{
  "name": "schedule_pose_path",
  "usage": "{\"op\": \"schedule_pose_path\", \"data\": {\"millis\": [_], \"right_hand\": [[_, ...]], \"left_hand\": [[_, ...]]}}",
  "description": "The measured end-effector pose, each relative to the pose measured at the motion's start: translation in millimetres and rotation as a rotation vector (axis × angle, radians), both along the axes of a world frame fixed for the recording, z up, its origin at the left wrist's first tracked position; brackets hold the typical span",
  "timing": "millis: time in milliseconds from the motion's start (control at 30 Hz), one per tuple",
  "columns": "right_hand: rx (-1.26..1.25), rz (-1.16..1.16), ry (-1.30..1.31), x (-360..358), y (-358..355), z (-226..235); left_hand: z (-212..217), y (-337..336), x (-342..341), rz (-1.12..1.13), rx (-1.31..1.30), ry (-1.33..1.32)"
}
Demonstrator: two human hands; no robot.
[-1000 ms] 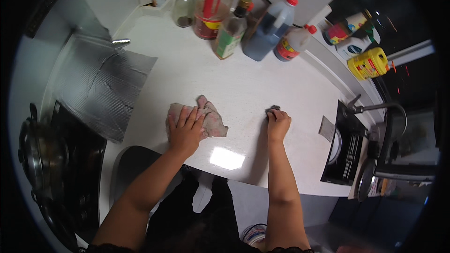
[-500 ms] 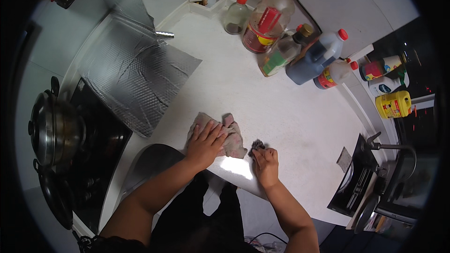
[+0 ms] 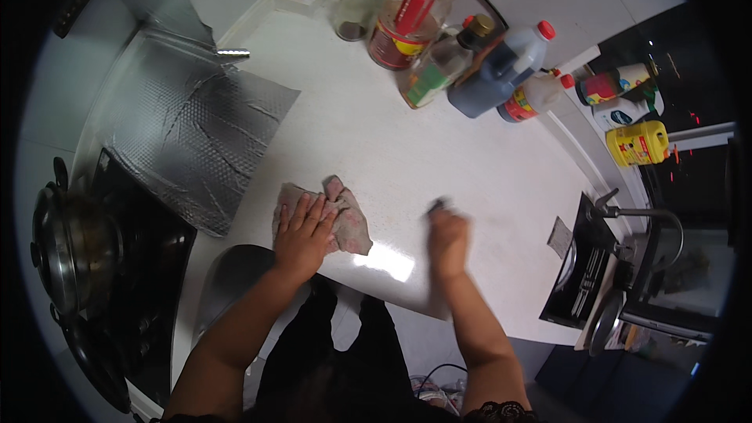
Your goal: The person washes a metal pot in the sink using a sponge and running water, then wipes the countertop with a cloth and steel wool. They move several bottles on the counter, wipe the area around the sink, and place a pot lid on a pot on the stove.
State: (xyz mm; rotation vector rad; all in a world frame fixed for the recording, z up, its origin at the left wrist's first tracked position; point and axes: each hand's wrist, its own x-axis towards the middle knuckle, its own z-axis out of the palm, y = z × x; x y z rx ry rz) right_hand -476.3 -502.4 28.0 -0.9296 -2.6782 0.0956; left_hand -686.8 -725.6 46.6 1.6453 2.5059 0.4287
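Observation:
My left hand (image 3: 304, 236) lies flat, fingers spread, on a crumpled greyish-pink cloth (image 3: 349, 227) near the front edge of the white countertop (image 3: 360, 141). To its right, my right hand (image 3: 449, 244) is closed around a dark scouring pad (image 3: 439, 206), pressed on or just over the countertop. Motion smears this hand and the pad; only the pad's far end shows past the fingers. A gap of bare countertop lies between the cloth and my right hand.
Several bottles, among them a large blue-grey jug (image 3: 501, 70), line the back. Crinkled foil sheeting (image 3: 188, 125) covers the left corner beside the stove, which holds a lidded pot (image 3: 66, 243). On the right are a sink tap (image 3: 642, 213), a grey scrub pad (image 3: 559, 236) and a yellow bottle (image 3: 638, 143).
My right hand has slid rightward and slightly away from me with the scouring pad. My left hand stays on the cloth. The whole view has shifted, so the scene sits further left.

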Motion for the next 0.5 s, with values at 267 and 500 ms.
{"op": "schedule_pose_path", "data": {"millis": [267,500], "right_hand": [[-0.044,0.091,0.264,14,-29,27],[-0.066,-0.363,0.189,27,45,7]], "left_hand": [[-1,4,1,-0.001,0.031,0.041],[5,3,2,-0.021,0.035,0.071]]}}
